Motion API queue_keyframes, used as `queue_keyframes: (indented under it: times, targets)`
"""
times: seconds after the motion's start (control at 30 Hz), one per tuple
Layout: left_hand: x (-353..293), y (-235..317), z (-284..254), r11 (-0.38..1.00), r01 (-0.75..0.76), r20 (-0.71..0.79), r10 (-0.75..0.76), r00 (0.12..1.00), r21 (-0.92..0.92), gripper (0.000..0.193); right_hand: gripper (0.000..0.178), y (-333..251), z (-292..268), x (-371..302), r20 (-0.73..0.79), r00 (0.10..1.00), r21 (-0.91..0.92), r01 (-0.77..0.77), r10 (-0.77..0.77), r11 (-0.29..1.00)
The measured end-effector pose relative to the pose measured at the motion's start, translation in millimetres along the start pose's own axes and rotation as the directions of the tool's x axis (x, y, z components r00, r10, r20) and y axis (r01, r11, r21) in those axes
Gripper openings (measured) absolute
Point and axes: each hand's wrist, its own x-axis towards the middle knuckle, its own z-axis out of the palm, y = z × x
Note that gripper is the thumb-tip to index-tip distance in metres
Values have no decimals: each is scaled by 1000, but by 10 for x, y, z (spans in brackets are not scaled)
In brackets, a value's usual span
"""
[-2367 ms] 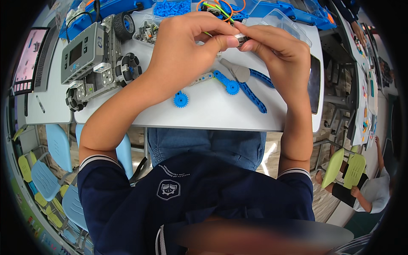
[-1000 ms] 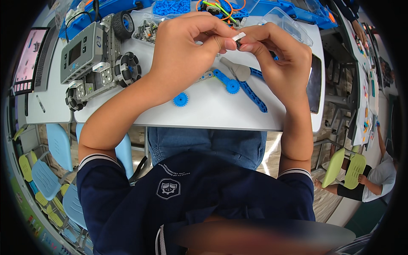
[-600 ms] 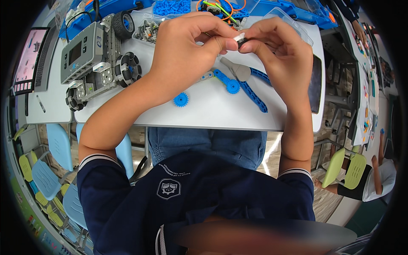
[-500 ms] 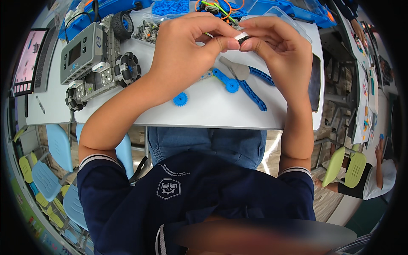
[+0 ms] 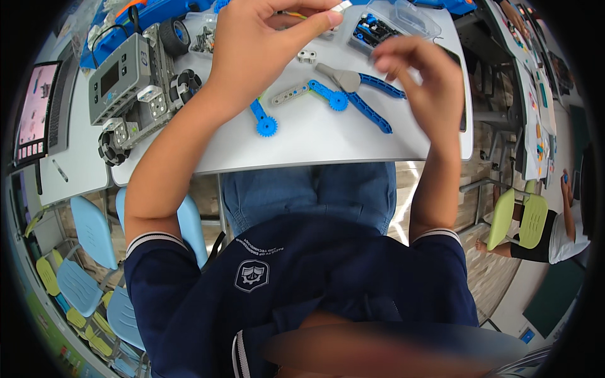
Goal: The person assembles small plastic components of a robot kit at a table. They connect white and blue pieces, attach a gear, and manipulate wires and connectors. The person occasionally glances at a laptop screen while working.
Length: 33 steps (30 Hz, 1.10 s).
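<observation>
My left hand (image 5: 255,53) is raised at the far side of the table, thumb and fingers pinching a small white plastic building piece (image 5: 341,7). My right hand (image 5: 423,82) is empty of anything I can see, its curled fingers smeared by motion beside a clear box of black and blue connector pins (image 5: 372,29). Below the hands lie blue-handled pliers (image 5: 367,108) and a grey beam joined to a blue arm with a gear (image 5: 328,94). Another blue arm with a gear (image 5: 266,125) sits partly behind my left wrist. A small light-grey connector (image 5: 307,57) rests near the plier tips.
On the left stands a wheeled robot with a grey control unit (image 5: 120,79), and beyond it a laptop (image 5: 41,107). A box of small grey parts (image 5: 203,41) is behind my left hand. Blue chairs (image 5: 93,230) stand at lower left; another person sits at far right.
My hands have parted: the white piece stays in my left hand, while the right has moved off it, toward the pin box. The view has shifted, revealing that box and the small grey connector.
</observation>
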Motion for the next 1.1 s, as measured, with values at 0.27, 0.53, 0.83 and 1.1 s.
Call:
queue_keyframes:
  times: [0.27, 0.53, 0.83, 1.1]
  targets:
    - [-112, 166, 72, 963, -163, 150, 132, 980, 216, 35, 16, -108, 614, -695, -28, 987, -200, 149, -158, 968]
    - [-317, 414, -11, 900, -293, 313, 190, 931, 324, 41, 16, -87, 585, -760, -88, 989, -172, 100, -116, 980]
    - [-709, 339, 3, 832, -279, 245, 179, 953, 479, 51, 25, -114, 231, -617, -107, 984, -170, 123, -142, 978]
    - [-848, 202, 61, 829, -212, 210, 117, 971, 517, 53, 18, -61, 355, -567, -14, 987, -118, 160, -162, 980]
